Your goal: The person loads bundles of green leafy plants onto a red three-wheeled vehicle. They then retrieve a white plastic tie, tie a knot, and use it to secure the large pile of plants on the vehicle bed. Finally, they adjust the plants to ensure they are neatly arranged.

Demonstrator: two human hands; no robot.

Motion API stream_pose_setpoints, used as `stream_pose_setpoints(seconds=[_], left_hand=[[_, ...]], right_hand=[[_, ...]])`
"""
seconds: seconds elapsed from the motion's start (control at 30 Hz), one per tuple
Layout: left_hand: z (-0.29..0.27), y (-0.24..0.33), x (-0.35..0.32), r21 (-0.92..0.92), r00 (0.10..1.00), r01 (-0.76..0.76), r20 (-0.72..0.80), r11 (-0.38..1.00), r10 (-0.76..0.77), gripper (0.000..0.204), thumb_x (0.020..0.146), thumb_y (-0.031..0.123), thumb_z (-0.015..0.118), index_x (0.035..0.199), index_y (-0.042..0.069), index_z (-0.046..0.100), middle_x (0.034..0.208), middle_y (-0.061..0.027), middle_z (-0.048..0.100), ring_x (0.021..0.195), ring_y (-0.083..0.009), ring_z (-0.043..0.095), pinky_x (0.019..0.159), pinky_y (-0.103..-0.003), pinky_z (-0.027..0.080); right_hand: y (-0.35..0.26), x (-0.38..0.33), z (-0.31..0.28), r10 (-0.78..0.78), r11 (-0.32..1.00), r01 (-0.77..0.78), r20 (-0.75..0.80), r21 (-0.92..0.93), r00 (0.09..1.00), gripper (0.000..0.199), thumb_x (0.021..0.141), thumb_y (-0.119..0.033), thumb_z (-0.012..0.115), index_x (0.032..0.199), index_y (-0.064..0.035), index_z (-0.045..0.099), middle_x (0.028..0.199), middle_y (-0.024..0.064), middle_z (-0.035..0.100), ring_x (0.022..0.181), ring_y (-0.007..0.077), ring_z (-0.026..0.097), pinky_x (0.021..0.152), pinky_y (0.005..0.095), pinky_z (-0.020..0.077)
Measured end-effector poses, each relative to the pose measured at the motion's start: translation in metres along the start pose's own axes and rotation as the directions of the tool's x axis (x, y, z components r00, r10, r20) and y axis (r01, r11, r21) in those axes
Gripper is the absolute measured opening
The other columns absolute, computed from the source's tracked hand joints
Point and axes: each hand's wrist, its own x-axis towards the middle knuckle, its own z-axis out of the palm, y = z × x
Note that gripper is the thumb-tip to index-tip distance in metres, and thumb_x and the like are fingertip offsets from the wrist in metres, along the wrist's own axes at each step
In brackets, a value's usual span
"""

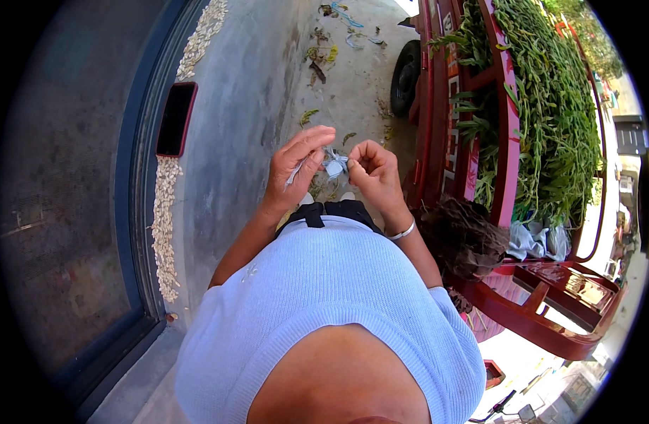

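Two hands, ours: left hand (298, 164) and right hand (372, 169) pinch a small pale-blue scrap (334, 167); a loosened grip could drop it toward six o'clock

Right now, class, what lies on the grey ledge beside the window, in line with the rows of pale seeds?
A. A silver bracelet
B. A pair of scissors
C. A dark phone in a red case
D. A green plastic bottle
C: a dark phone in a red case lies flat on the grey ledge, with pale seeds strewn above and below it.
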Motion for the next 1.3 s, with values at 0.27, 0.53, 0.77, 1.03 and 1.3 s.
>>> stream_pose_setpoints(seconds=[0.27, 0.53, 0.77, 1.03, 1.3], left_hand=[[-0.013, -0.019, -0.019, -0.059, 0.92, 0.358, 0.192, 0.932, -0.342, 0.014, 0.088, 0.007, 0.056, 0.095, -0.003, 0.061, 0.068, -0.002, 0.057, 0.056, -0.0066, 0.051, 0.051, -0.02, 0.042], [-0.026, -0.011, -0.014, -0.492, 0.859, 0.468, 0.054, 0.735, -0.51, 0.018, 0.091, 0.015, 0.054, 0.089, -0.002, 0.058, 0.065, -0.0034, 0.053, 0.053, -0.0098, 0.049, 0.049, -0.022, 0.043], [0.0, -0.015, -0.019, -0.502, 0.825, 0.543, 0.168, 0.674, -0.54, 0.018, 0.092, 0.017, 0.053, 0.089, 0.0, 0.058, 0.068, -0.0033, 0.056, 0.054, -0.0092, 0.051, 0.049, -0.021, 0.044], [0.02, -0.018, -0.023, -0.442, 0.78, 0.591, 0.099, 0.675, -0.618, 0.022, 0.094, 0.021, 0.05, 0.089, 0.002, 0.059, 0.072, -0.003, 0.059, 0.058, -0.008, 0.052, 0.053, -0.021, 0.046], [-0.01, -0.043, -0.022, -0.116, 0.802, 0.56, 0.324, 0.82, -0.502, 0.018, 0.092, 0.02, 0.052, 0.094, 0.003, 0.058, 0.083, -0.0042, 0.06, 0.069, -0.0073, 0.054, 0.057, -0.021, 0.045]], right_hand=[[0.005, 0.0, -0.008, -0.177, 0.962, 0.13, -0.189, -0.24, 0.966, 0.006, 0.079, 0.001, 0.056, 0.075, -0.0003, 0.052, 0.06, -0.0047, 0.049, 0.053, 0.0001, 0.045, 0.045, 0.0176, 0.0335], [0.024, 0.0, -0.064, -0.06, 0.188, -0.044, -0.056, -0.981, 0.997, 0.017, 0.077, -0.008, 0.067, 0.07, -0.0004, 0.053, 0.058, 0.0027, 0.047, 0.057, 0.0097, 0.05, 0.049, 0.0238, 0.0389], [0.018, 0.003, 0.0, -0.344, 0.923, 0.331, -0.041, -0.195, 0.938, 0.011, 0.083, -0.008, 0.062, 0.089, 0.0015, 0.063, 0.082, 0.0068, 0.057, 0.064, 0.0134, 0.053, 0.057, 0.0266, 0.0443], [0.015, 0.001, 0.007, 0.004, 0.976, 0.018, -0.102, 0.216, 0.995, 0.012, 0.089, -0.006, 0.056, 0.085, 0.0027, 0.063, 0.089, 0.0057, 0.062, 0.069, 0.0102, 0.056, 0.069, 0.0222, 0.0447], [-0.022, -0.002, 0.015, -0.531, 0.62, 0.638, 0.354, -0.457, 0.77, 0.009, 0.076, -0.004, 0.066, 0.085, -0.0034, 0.066, 0.096, 0.0107, 0.062, 0.093, 0.0266, 0.055, 0.077, 0.0319, 0.0452]])
